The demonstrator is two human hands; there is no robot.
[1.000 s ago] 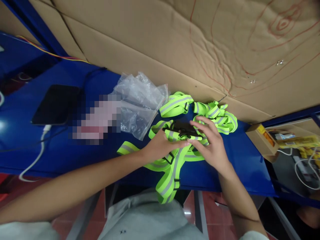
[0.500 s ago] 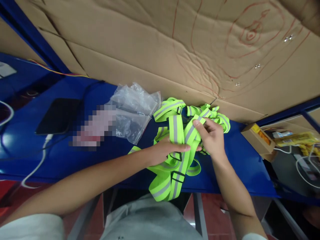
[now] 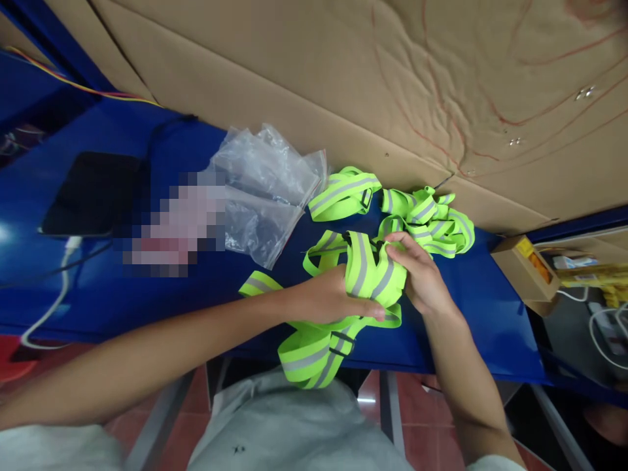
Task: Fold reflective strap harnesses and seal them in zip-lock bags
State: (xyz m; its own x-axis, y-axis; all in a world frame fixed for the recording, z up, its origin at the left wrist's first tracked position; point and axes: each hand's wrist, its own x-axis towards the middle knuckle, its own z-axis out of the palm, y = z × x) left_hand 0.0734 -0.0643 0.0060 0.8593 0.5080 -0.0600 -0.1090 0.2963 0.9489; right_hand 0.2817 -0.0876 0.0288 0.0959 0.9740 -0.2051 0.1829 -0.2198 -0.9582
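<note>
Bright yellow-green reflective straps with a grey stripe and black buckles are gathered between both hands, above the front of the blue table. My left hand is closed round the straps, its thumb lying across them. On the other side, my right hand pinches the upper right part of the bundle between thumb and fingers. A loop with a black buckle hangs below my left hand over the table's edge. One loose strap end sticks out left of my left wrist.
Behind the hands lie a coiled strap and a strap heap against the cardboard wall. Clear plastic bags and a black phone-like device with a white cable lie left. A small cardboard box stands right.
My right hand has folded the strap section over into a more compact bundle against my left hand. The camera view has shifted slightly, and the hanging loop is higher.
</note>
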